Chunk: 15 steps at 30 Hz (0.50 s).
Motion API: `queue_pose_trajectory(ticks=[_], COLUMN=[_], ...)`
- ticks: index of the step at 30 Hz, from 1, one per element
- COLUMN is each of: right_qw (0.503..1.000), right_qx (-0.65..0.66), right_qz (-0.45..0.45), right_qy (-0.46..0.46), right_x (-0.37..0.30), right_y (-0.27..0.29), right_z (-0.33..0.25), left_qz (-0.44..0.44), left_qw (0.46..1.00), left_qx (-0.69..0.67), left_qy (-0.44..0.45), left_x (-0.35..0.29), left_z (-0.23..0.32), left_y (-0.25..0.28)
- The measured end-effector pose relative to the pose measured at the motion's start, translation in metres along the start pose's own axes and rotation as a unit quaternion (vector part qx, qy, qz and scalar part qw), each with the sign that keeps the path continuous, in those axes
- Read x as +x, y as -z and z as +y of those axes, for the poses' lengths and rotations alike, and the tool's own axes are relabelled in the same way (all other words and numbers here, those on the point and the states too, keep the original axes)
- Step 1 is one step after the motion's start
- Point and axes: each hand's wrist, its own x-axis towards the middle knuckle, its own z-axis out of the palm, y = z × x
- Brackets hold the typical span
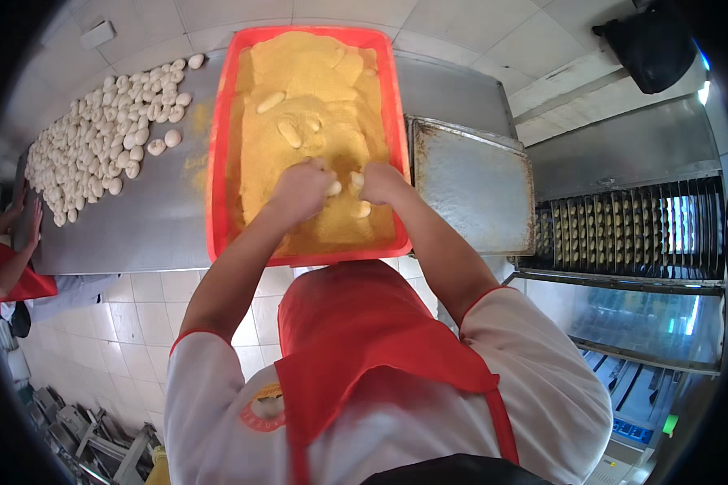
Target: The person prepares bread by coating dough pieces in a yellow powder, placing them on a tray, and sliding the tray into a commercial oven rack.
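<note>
A red plastic bin (217, 162) in front of me holds a thick layer of yellow, crumb-like meal (315, 81). Over its near half, my left hand (301, 191) is closed around a pale dough piece (334, 188). My right hand (384, 184), fingers curled, grips another small dough piece (357, 179) just to the right. Beneath that hand, a loose dough piece (364, 209) rests on the meal. Farther back lie an oval dough piece (271, 102) and a longer dough piece (289, 134), both partly coated. My fingertips are partly hidden.
Many round dough balls (109, 137) spread across the metal table (162, 234) at left. A co-worker's hands (34, 222) touch its left end. A worn metal tray (473, 190) adjoins the bin's right side. Farther right, a rack (623, 234) holds rows of small pieces.
</note>
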Motion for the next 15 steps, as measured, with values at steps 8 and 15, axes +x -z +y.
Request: queue_pose_trajectory(ticks=[8,15], right_qw=[0.634,0.798], right_qx=[0.765,0.541], right_qz=[0.038,0.260], right_qy=[0.104,0.040], right_x=[-0.088,-0.089], right_y=[0.029,0.051], right_z=[0.115,0.272], left_qz=[0.188,0.127], left_qw=[0.677,0.753], left_qx=[-0.616,-0.578], left_qy=[0.357,0.288], left_x=[0.031,0.162], left_z=[0.057,0.147], left_y=[0.045,-0.031])
